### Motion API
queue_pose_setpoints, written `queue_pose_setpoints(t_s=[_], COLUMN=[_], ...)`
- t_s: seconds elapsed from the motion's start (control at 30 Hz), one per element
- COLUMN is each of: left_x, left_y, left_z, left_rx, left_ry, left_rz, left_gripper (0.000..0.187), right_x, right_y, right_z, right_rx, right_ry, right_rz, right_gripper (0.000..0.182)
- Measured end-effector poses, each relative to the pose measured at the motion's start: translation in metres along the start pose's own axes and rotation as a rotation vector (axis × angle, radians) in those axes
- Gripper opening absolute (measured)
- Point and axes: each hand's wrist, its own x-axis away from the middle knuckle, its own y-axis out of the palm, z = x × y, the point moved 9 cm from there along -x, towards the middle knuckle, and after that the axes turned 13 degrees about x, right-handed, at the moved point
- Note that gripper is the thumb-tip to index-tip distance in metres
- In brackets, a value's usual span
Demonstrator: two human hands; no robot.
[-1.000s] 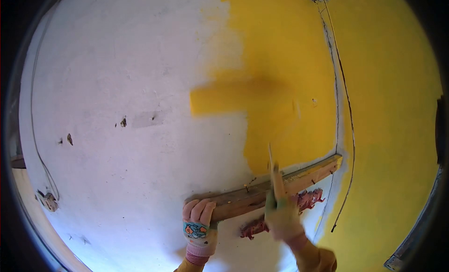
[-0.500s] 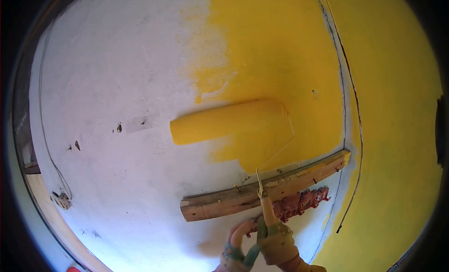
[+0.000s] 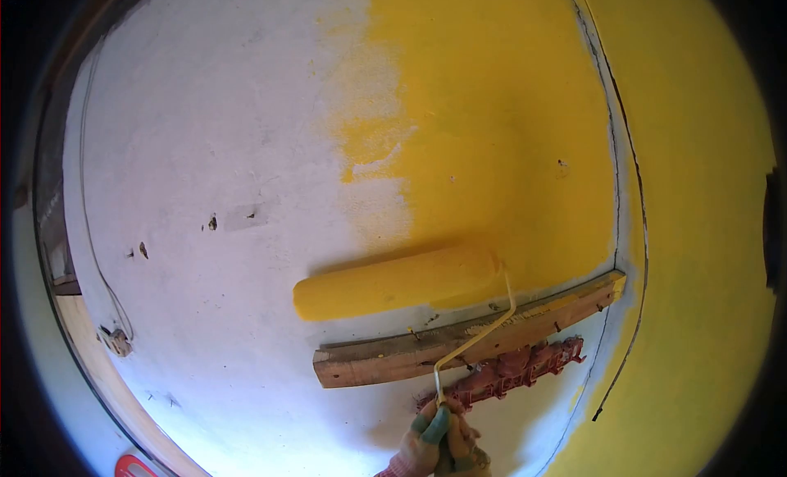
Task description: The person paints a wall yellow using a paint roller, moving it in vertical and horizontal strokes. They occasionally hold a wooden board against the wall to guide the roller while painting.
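The left hand (image 3: 419, 446) and right hand (image 3: 464, 454) are both gripping 1 yellow paint roller (image 3: 398, 284) at its bottom end, while its fat part is lying across the white and yellow wall (image 3: 188, 141), just above a wooden board (image 3: 369, 366), and a red rack (image 3: 515, 374) is sitting below.

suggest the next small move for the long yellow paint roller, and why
I'd probably roll the long, paint-coated yellow roller upward on the white-and-yellow wall: its left end lies over white, and patchy white shows just above it beside solid yellow. The brown wooden plank close below seems to leave little room downward.
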Motion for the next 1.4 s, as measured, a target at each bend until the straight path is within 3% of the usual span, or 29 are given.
queue_pose_setpoints(t_s=[0.17, 0.23, 0.27, 0.3, 0.37, 0.43, 0.5, 0.57, 0.6, 0.63, 0.7, 0.8, 0.9, 1.0, 1.1, 1.17, 1.3, 1.37, 1.4], left_x=[0.018, 0.024, 0.025, 0.019, 0.0, -0.01, -0.014, 0.004, 0.016, 0.019, 0.024, 0.004, -0.015, 0.006, 0.027, 0.02, -0.012, 0.0, 0.004], left_y=[-0.036, -0.057, -0.062, -0.062, -0.038, -0.057, -0.065, -0.081, -0.074, -0.084, -0.08, -0.065, -0.035, -0.074, -0.069, -0.067, -0.064, -0.074, -0.077], left_z=[0.007, 0.022, 0.026, 0.038, 0.058, 0.074, 0.073, 0.079, 0.073, 0.054, 0.051, 0.099, 0.13, 0.1, 0.075, 0.091, 0.121, 0.115, 0.111], left_rx=[-0.069, -0.295, -0.322, -0.325, -0.093, -0.275, -0.22, -0.503, -0.542, -0.466, -0.555, -0.956, -0.613, -0.896, -0.634, -0.865, -0.675, -0.832, -0.982], left_ry=[0.074, 0.142, 0.076, 0.079, 0.146, 0.141, 0.125, 0.282, 0.355, 0.188, 0.196, 0.454, 0.221, 0.365, 0.224, 0.148, 0.161, 0.17, 0.184], left_rz=[0.105, 0.305, 0.355, 0.364, 0.088, 0.287, 0.234, 0.358, 0.287, 0.302, 0.365, 0.326, 0.373, 0.359, 0.399, 0.385, 0.394, 0.369, 0.345], left_gripper=[0.025, 0.03, 0.036, 0.036, 0.028, 0.027, 0.026, 0.026, 0.028, 0.026, 0.036, 0.03, 0.031, 0.031, 0.033, 0.032, 0.027, 0.027, 0.027], right_x=[0.008, 0.003, -0.003, -0.019, -0.045, -0.049, -0.044, -0.029, -0.019, -0.017, -0.011, -0.021, -0.059, -0.043, -0.02, -0.024, -0.035, -0.03, -0.015], right_y=[0.019, 0.023, 0.025, 0.024, 0.028, 0.037, 0.044, 0.051, 0.055, 0.055, 0.076, 0.099, 0.088, 0.084, 0.08, 0.076, 0.08, 0.056, 0.043], right_z=[-0.011, -0.018, -0.022, -0.027, -0.042, -0.045, -0.046, -0.044, -0.043, -0.041, -0.034, -0.029, -0.045, -0.047, -0.046, -0.045, -0.048, -0.052, -0.042], right_rx=[-0.205, -0.273, -0.344, -0.352, -0.523, -0.571, -0.592, -0.6, -0.608, -0.619, -0.696, -0.725, -0.681, -0.658, -0.681, -0.659, -0.599, -0.35, -0.552], right_ry=[-0.014, -0.025, -0.036, -0.039, -0.052, -0.054, -0.035, -0.011, 0.0, 0.002, 0.046, 0.131, 0.006, -0.033, -0.039, -0.068, -0.123, -0.281, -0.226], right_rz=[-0.116, -0.126, -0.179, -0.183, -0.248, -0.24, -0.218, -0.171, -0.154, -0.125, -0.248, -0.425, -0.312, -0.246, -0.244, -0.249, -0.252, 0.116, -0.117], right_gripper=[0.044, 0.044, 0.045, 0.045, 0.047, 0.047, 0.048, 0.049, 0.049, 0.05, 0.052, 0.051, 0.05, 0.05, 0.05, 0.049, 0.049, 0.023, 0.052])
